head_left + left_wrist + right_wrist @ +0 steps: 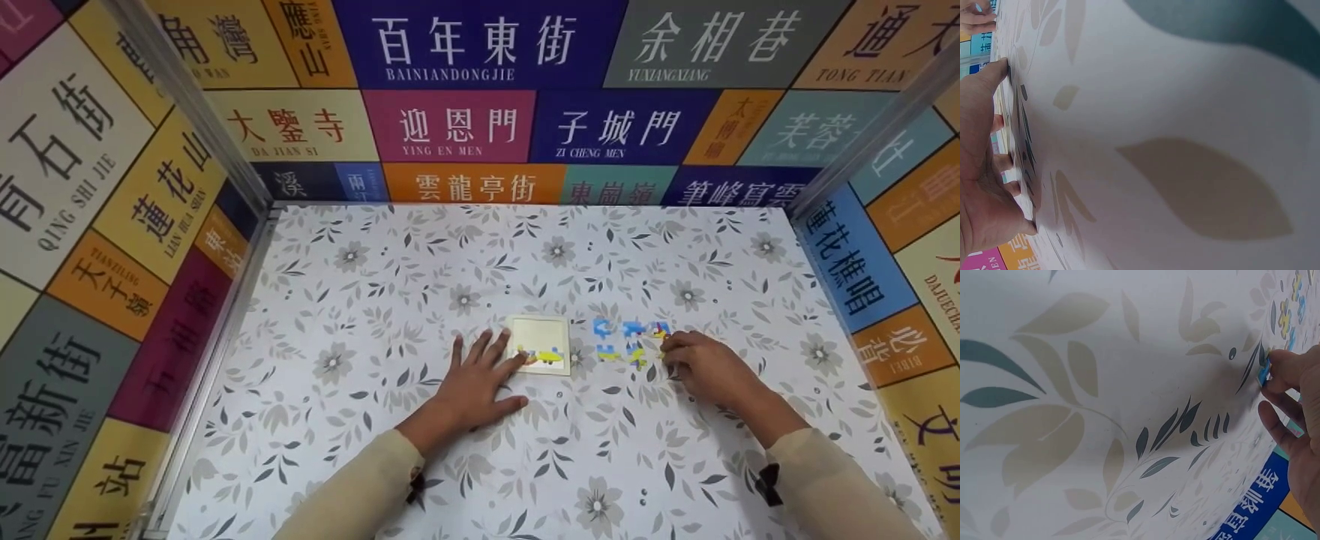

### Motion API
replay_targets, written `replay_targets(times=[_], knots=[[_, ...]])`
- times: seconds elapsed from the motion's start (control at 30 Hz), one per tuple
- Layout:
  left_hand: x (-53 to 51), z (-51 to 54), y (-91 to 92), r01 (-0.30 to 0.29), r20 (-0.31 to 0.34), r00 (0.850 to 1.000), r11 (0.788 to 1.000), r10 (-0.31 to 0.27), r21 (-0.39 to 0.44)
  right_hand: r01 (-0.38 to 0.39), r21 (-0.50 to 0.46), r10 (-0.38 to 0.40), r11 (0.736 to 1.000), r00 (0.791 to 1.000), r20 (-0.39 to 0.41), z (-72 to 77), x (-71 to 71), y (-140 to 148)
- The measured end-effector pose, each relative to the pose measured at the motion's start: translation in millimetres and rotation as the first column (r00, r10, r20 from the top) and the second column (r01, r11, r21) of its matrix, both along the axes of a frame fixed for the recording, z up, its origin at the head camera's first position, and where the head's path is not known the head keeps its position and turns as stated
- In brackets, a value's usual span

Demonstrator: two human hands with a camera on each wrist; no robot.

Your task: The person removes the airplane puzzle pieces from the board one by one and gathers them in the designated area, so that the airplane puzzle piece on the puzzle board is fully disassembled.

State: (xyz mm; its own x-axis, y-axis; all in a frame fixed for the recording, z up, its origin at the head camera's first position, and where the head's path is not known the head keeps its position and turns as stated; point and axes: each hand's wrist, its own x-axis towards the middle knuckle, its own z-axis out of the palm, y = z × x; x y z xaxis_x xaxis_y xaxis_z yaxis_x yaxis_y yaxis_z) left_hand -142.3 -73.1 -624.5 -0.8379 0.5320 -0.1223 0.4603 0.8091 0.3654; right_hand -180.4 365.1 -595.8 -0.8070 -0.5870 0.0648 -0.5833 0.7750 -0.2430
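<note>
A square, cream-coloured puzzle tray lies on the table, with yellow and coloured jigsaw pieces set along its lower edge. My left hand is spread out beside it; a fingertip reaches over the tray's lower left side. To the right of the tray, several loose blue and yellow jigsaw pieces are laid out in a cluster. At that cluster's right end, my right hand pinches a jigsaw piece between thumb and finger. The right wrist view shows that piece as partly blue, held close to the tabletop, mostly hidden by the fingers.
A white cloth printed with grey leaves and flowers covers the table. Upright panels bearing coloured street-name signs enclose the back and both sides. Clear edging runs along the left side.
</note>
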Motion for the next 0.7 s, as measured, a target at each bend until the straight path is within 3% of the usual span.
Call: replay_targets(times=[0.2,0.47,0.57,0.7], knots=[[0.4,0.3,0.4,-0.008,0.006,1.0,1.0,0.008,0.015,-0.046,-0.033,0.044,0.998,0.996,-0.074,-1.3,-1.5,-3],[0.7,-0.3,0.9,-0.005,-0.004,1.0,1.0,0.005,0.02,-0.06,-0.076,0.047,0.995,0.984,-0.169,0.8,-6.2,-9],[0.9,-0.2,0.6,-0.003,-0.007,1.0,1.0,0.003,0.024,-0.091,-0.122,0.062,0.988,0.973,-0.223,1.3,-8.0,-17],[2.2,-1.2,0.8,-0.005,-0.007,1.0,1.0,0.005,0.031,-0.123,-0.156,0.085,0.98,0.97,-0.227,3.3,-7.5,-37]])
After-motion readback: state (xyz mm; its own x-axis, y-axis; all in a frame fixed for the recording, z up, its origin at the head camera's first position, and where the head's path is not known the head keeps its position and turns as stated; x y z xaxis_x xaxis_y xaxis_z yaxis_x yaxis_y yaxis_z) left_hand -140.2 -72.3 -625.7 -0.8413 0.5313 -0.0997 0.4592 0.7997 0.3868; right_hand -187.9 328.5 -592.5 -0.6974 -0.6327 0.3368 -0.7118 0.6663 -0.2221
